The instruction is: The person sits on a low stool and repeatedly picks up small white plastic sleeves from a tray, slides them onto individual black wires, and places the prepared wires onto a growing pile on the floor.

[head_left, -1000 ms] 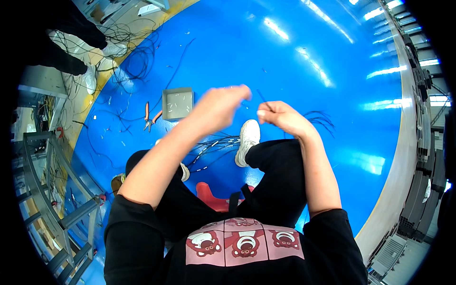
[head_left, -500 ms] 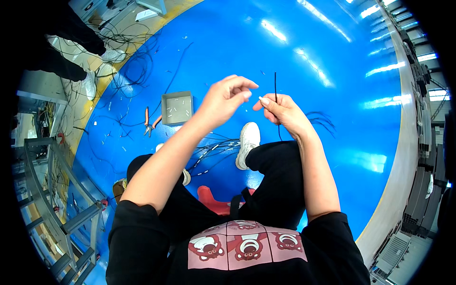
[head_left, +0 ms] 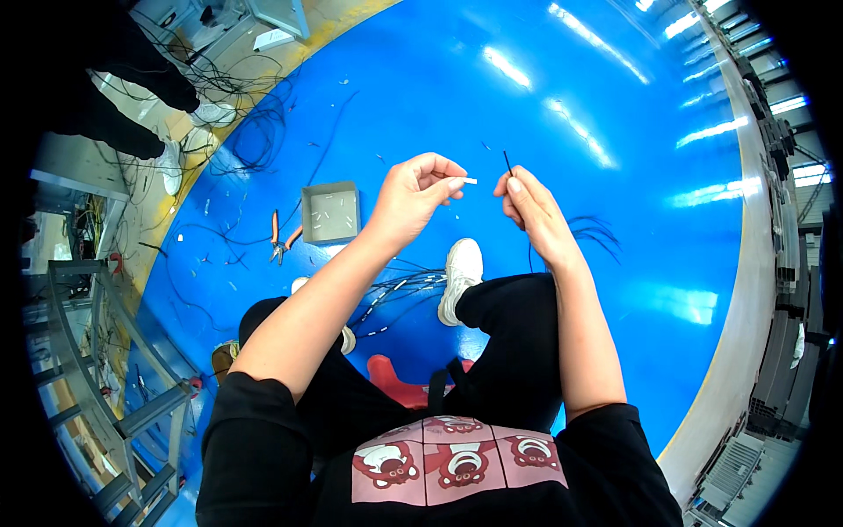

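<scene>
My left hand point(head_left: 418, 195) is raised in front of me and pinches a small white sleeve point(head_left: 466, 181) between thumb and forefinger. A short gap to its right, my right hand point(head_left: 525, 204) grips a thin black wire point(head_left: 508, 162) whose end sticks up above the fingers; the rest of the wire hangs down past my knee. The sleeve's tip points toward the wire end without touching it. Both hands hover above my white shoe point(head_left: 460, 274) and a bundle of black wires with white tips point(head_left: 399, 292) on the blue floor point(head_left: 615, 132).
A small grey box point(head_left: 331, 212) with several white pieces sits on the floor to the left, with orange-handled pliers point(head_left: 281, 239) beside it. Loose black cables point(head_left: 255, 132) sprawl at the upper left near another person's white shoes point(head_left: 211, 114). I sit on a red stool point(head_left: 399, 382). A metal rack point(head_left: 97, 351) stands at left.
Both hands have risen slightly and drawn apart a little; the left hand now shows the white sleeve clearly, and the wire end stands up from the right hand.
</scene>
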